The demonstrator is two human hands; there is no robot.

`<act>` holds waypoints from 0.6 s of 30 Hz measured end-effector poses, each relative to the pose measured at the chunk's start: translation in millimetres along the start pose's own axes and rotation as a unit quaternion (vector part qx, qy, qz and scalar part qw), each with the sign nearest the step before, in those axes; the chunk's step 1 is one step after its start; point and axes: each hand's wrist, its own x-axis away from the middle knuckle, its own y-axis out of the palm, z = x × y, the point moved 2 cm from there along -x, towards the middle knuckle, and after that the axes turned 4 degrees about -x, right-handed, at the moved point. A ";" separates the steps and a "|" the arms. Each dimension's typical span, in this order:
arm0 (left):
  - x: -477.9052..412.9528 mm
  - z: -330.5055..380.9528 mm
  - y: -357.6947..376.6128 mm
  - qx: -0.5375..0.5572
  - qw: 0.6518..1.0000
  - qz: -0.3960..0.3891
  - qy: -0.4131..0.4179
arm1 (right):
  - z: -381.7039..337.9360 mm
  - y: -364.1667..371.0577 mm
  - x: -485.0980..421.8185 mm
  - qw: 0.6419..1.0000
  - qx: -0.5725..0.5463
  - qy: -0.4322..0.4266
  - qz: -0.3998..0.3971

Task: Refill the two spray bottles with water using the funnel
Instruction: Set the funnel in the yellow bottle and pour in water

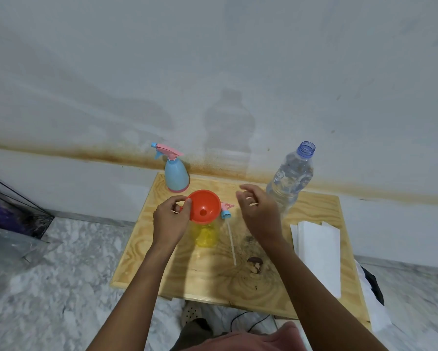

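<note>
An orange funnel (204,205) sits in the neck of a yellow spray bottle (207,234) at the middle of the small wooden table (177,269). My left hand (171,220) pinches the funnel's left rim. My right hand (259,211) hovers open just right of the funnel, holding nothing. The yellow bottle's pink and blue sprayer head (226,210) with its white dip tube lies on the table beside it. A blue spray bottle (176,174) with its pink trigger head on stands at the back left. An uncapped clear water bottle (290,178) stands at the back right, behind my right hand.
White folded paper (319,252) lies on the table's right side. A dark stain and a small brown clump (255,264) mark the wood near my right forearm. A dark wire basket (12,206) stands on the marble floor at left. The wall is right behind the table.
</note>
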 end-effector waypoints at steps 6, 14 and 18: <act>6.9 3.3 6.4 0.000 0.999 0.035 0.001 | 19.7 -50.7 10.8 0.963 0.083 -0.066 0.247; 6.4 3.6 11.7 -0.006 0.998 0.064 0.006 | 51.2 -70.3 -20.4 0.986 -0.049 0.058 0.146; 7.6 3.8 12.8 -0.008 0.997 0.072 0.011 | 61.6 -70.4 -33.6 0.985 -0.114 0.072 0.104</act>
